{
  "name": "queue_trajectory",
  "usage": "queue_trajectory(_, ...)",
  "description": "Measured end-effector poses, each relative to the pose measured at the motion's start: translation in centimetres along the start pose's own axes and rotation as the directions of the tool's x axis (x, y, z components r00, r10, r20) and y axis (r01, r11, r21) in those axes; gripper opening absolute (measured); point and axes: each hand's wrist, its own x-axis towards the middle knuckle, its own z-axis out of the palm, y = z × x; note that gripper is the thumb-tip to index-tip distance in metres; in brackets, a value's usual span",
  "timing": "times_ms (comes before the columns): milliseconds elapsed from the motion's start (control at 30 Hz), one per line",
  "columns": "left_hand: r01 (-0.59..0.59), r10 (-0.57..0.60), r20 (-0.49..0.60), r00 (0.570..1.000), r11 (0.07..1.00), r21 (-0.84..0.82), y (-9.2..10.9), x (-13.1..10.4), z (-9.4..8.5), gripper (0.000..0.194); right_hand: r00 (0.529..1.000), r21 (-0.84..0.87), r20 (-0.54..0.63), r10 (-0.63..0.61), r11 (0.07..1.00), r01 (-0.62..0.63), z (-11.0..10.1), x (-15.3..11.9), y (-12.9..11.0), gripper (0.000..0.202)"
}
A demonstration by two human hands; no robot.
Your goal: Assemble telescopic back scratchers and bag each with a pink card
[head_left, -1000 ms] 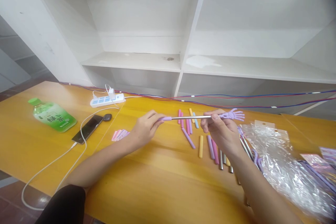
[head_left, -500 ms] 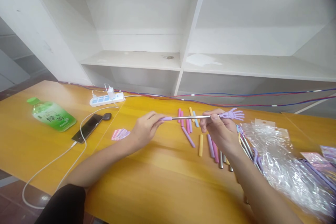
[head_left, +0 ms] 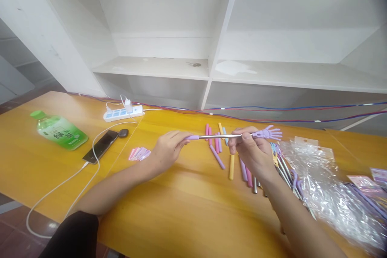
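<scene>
A back scratcher (head_left: 217,136) with a metal rod, a purple handle and a purple hand-shaped head is held level above the table. My left hand (head_left: 169,148) is closed round its purple handle end. My right hand (head_left: 254,149) pinches the rod close to the scratcher's head, thumb on top. Below lie several loose foam-like tubes in pink, purple, yellow and blue, among them a yellow tube (head_left: 231,167) and a purple tube (head_left: 217,157). More metal-rod back scratchers (head_left: 284,165) are piled beside my right forearm, which partly hides them.
Clear plastic bags (head_left: 326,193) heap up at the right, with printed cards (head_left: 364,184) beyond. Small cards (head_left: 139,153) lie left of centre. Farther left are a green bottle (head_left: 60,131), a phone (head_left: 101,147) on a white cable and a power strip (head_left: 123,113). White shelving (head_left: 151,67) stands behind.
Both hands keep the same hold on the back scratcher. My right hand has shifted very slightly, and the view has moved a little.
</scene>
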Motion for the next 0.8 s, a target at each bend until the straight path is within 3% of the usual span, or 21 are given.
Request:
queue_trajectory(433, 0.016, -0.016, 0.026, 1.0, 1.0, -0.001, 0.3, -0.3, 0.5, 0.022, 0.997, 0.033, 0.065, -0.035, 0.999, 0.033, 1.0, -0.6, 1.0, 0.025)
queue_trajectory(800, 0.027, -0.025, 0.053, 0.998, 0.999, -0.033, 0.8, -0.7, 0.9, 0.024, 0.992, 0.02, 0.118, 0.031, 0.999, -0.033, 1.6, -1.4, 2.5, 0.028)
